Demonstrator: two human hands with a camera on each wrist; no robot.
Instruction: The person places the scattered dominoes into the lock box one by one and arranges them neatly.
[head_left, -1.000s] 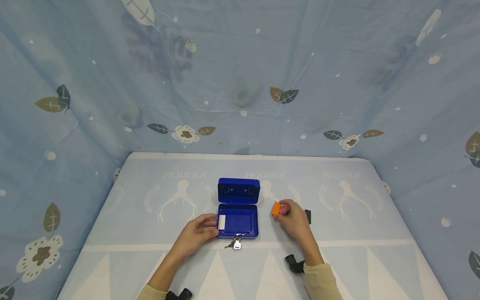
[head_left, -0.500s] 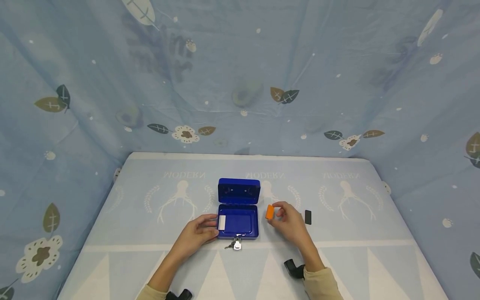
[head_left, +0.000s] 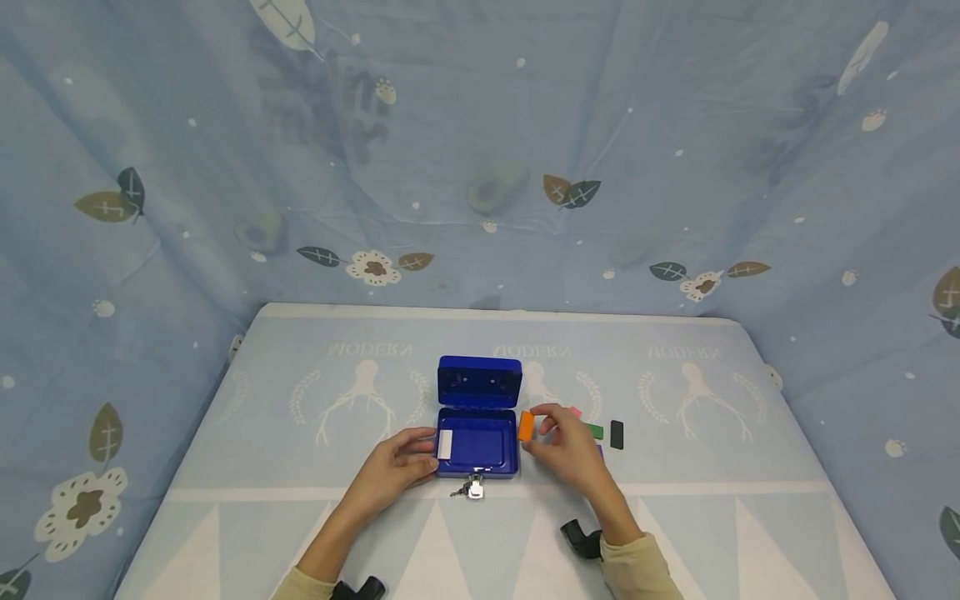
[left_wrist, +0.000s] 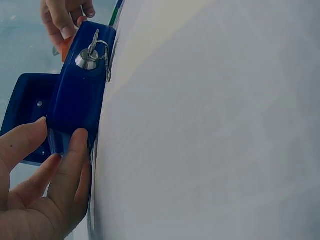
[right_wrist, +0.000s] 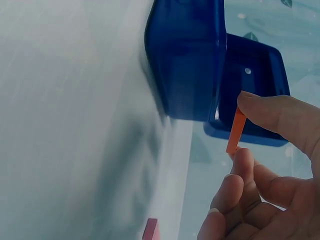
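Note:
A blue cash box point(head_left: 477, 471) stands with its lid raised, and keys point(head_left: 474, 487) hang from the lock on its front. My left hand point(head_left: 393, 462) rests on the box's left side, thumb near the front corner and fingers along the wall. Between thumb and fingertips my right hand point(head_left: 567, 450) pinches a flat orange domino-like block point(head_left: 527, 426), upright just outside the box's right wall. The right wrist view shows that orange block point(right_wrist: 236, 131) edge-on, in front of the lid. A white label point(head_left: 445, 444) lies inside the box at the left.
A black block point(head_left: 617, 434) lies right of my right hand. Green point(head_left: 595, 431) and pink point(head_left: 575, 412) blocks are partly hidden behind that hand, with a purple sliver point(head_left: 600, 451) beside it. A patterned cloth covers the table point(head_left: 300, 467); a blue curtain point(head_left: 480, 150) hangs behind.
My right hand has moved left with the orange block, up to the box's right wall. The black and green blocks show more now. My left hand has stayed on the box.

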